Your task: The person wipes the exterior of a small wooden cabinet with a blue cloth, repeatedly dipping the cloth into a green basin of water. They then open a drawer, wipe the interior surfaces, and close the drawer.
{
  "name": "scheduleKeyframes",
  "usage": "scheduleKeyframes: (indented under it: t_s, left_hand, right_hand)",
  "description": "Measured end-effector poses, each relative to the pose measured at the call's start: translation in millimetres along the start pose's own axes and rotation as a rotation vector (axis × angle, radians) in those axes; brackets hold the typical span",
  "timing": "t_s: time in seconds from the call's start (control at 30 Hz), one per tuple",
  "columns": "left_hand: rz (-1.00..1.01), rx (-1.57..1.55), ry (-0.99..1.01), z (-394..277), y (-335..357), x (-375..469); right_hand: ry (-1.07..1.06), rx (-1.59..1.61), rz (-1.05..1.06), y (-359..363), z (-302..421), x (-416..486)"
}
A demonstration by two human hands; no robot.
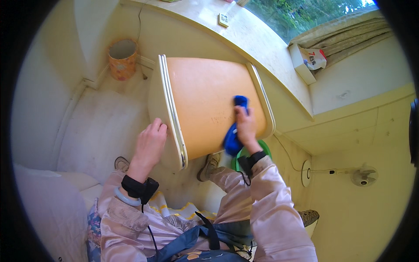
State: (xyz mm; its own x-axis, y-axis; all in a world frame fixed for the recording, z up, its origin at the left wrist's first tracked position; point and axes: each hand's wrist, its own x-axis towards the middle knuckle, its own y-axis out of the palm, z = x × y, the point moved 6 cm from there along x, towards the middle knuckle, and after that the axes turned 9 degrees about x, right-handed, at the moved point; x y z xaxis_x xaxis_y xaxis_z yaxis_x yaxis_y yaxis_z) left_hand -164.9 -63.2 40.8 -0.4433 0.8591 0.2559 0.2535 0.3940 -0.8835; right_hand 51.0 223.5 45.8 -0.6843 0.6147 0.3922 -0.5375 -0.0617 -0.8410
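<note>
A small piece of furniture, apparently a cabinet, stands before me with an orange curved panel (209, 78). Its cream side panels are edged with metal strips. My right hand (246, 126) grips a bunched blue cloth (233, 144) against the panel's right part; both are slightly blurred. Dark marks show on the orange surface just left of the cloth. My left hand (152, 140) has its fingers curled at the edge of the left cream side (158, 98). Below my right hand, a green basin (265, 149) is partly hidden by my wrist and the cloth.
An orange patterned waste bin (122, 64) stands in the far left corner. Behind the cabinet runs a pale window sill (258, 36) with a small white device (224, 20). A fan (364, 177) with a cord is at right. White bedding (45, 203) lies at lower left.
</note>
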Motion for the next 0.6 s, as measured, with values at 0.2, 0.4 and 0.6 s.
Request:
scheduleKeyframes:
  t_s: [0.2, 0.4, 0.6]
  left_hand:
    - [-0.038, 0.007, 0.043, -5.7, -2.1, 4.7]
    - [-0.033, -0.023, 0.045, -5.3, -1.7, 5.5]
    - [-0.018, 0.013, 0.056, -3.9, -1.8, 5.5]
  right_hand:
    - [0.693, 0.350, -0.341, -11.0, -59.4, 20.8]
    - [-0.064, 0.307, 0.328, 31.9, 80.2, -9.5]
    - [0.312, 0.008, -0.096, -9.2, 18.0, 43.1]
